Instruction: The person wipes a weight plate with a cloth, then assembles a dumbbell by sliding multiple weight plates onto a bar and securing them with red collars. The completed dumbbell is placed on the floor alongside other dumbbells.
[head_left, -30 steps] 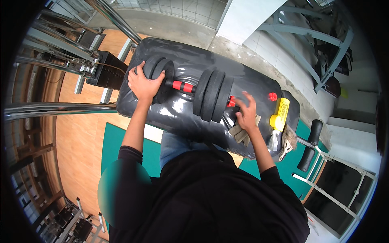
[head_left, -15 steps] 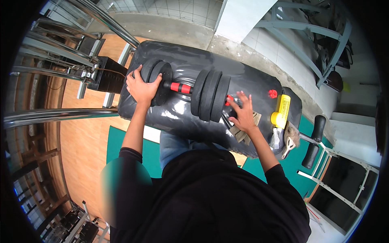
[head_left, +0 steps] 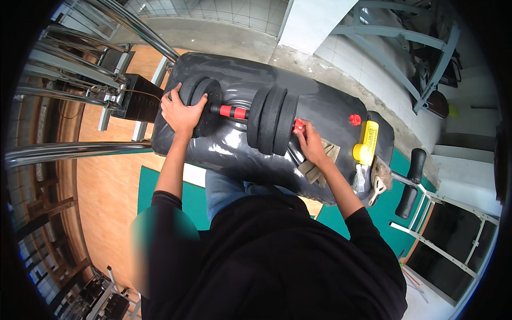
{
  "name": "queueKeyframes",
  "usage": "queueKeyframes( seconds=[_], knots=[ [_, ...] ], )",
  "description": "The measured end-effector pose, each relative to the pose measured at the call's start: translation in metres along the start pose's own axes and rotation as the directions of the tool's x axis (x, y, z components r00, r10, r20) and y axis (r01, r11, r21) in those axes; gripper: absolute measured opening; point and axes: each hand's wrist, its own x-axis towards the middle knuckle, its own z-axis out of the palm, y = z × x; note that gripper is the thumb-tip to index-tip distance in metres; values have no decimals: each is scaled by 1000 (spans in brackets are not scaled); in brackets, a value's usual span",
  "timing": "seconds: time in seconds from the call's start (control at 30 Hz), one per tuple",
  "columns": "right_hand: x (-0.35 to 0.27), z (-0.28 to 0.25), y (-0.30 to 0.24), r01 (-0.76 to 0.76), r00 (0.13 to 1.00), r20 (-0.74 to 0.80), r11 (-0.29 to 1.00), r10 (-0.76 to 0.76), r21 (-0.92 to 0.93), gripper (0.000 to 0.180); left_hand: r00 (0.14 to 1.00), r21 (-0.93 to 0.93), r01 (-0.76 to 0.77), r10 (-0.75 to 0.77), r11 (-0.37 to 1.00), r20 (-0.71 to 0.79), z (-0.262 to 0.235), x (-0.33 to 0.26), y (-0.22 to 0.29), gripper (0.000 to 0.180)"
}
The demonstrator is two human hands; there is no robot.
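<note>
A dumbbell with black weight plates (head_left: 272,121) and a red-and-black handle (head_left: 233,111) lies across a black padded bench (head_left: 320,101). My left hand (head_left: 182,112) is wrapped over the plates at its left end, thumb on the inner face and fingers around the outer side. At the right end, the fingertips and thumb of my right hand (head_left: 310,143) pinch a red star-shaped collar nut (head_left: 297,126) by the outermost plate. That hand partly hides the nut. Another red collar nut (head_left: 354,120) lies loose on the bench to the right.
A yellow container (head_left: 368,141), a clear plastic piece (head_left: 359,178) and a greyish-tan cloth (head_left: 333,152) lie on the bench's right part. Chrome rails (head_left: 80,150) and a weight machine stand on the left. Padded black rollers (head_left: 417,165) project at the right, above green matting.
My right hand has gone from spread fingers beside the red nut to a pinch on it. My left hand keeps its hold on the plates. The whole view has shifted slightly.
</note>
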Motion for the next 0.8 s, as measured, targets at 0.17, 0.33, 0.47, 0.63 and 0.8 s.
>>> queueKeyframes(
  seconds=[0.17,0.33,0.47,0.63,0.8],
  knots=[
    [10,-15,1,331,930,-4,841,-368,-429,37,1000,-13,0,0,1000,0,0,-1,-4,73],
    [24,-5,18,297,951,-16,925,-309,-238,37,1000,6,12,-12,1000,3,-2,-2,-1,74],
    [36,14,29,-254,966,111,934,233,252,61,1000,29,20,-20,999,4,-6,-4,6,72],
    [54,-9,35,-695,633,666,668,394,265,73,1000,24,7,-7,1000,-6,-4,-6,3,72],
    [27,-15,-3,295,954,56,887,-295,-355,52,1000,11,17,-16,1000,-7,-7,-7,2,72]
  ],
)
